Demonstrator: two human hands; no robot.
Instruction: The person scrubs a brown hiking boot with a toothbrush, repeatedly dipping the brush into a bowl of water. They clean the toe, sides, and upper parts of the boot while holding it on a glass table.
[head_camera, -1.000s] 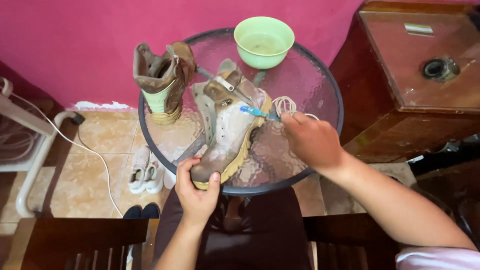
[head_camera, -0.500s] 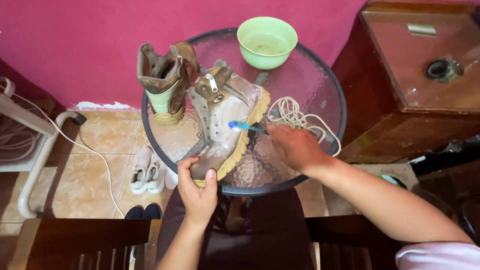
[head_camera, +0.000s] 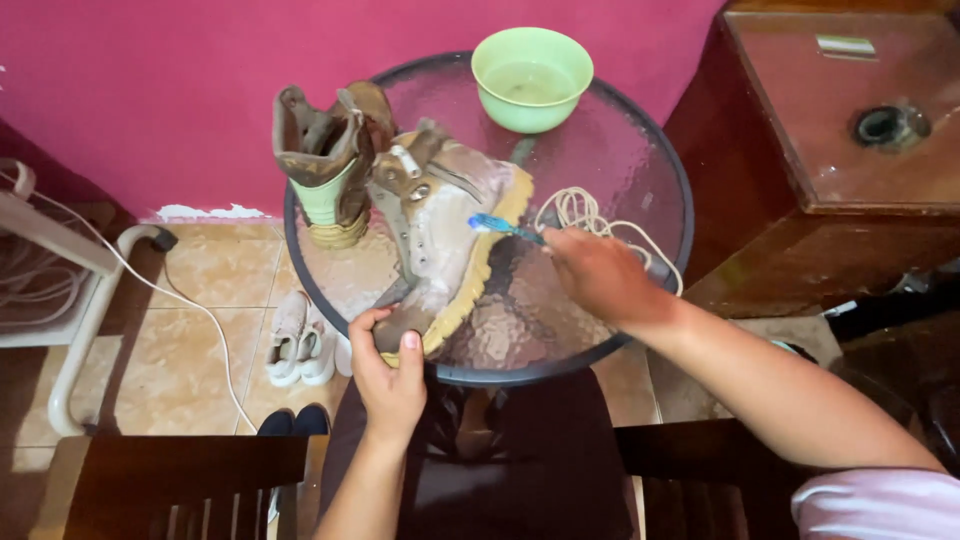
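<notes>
Head view, looking down: a tan boot (head_camera: 440, 235) lies on its side on the round glass table (head_camera: 640, 150), its long axis running on a diagonal from the toe at the near rim up and away toward the open ankle end near the middle of the table. The left hand (head_camera: 388, 375) is wrapped around the toe end at the near edge, thumb on top, pinning the boot down. The right hand (head_camera: 600, 275) comes in from the right side, closed around the handle of a blue toothbrush (head_camera: 503, 227) whose head touches the boot's side just above the pale yellow sole edge. So the boot lies ahead of the left hand and to the left of the right hand; the left hand touches it directly, the right only through the brush.

Beside the boot, further left and upright, stands a second boot (head_camera: 325, 160). A coil of pale laces (head_camera: 580, 210) lies just right of the sole, and a green bowl (head_camera: 530, 75) sits at the table's far edge. Small white shoes (head_camera: 297, 340) rest on the tiled floor below.
</notes>
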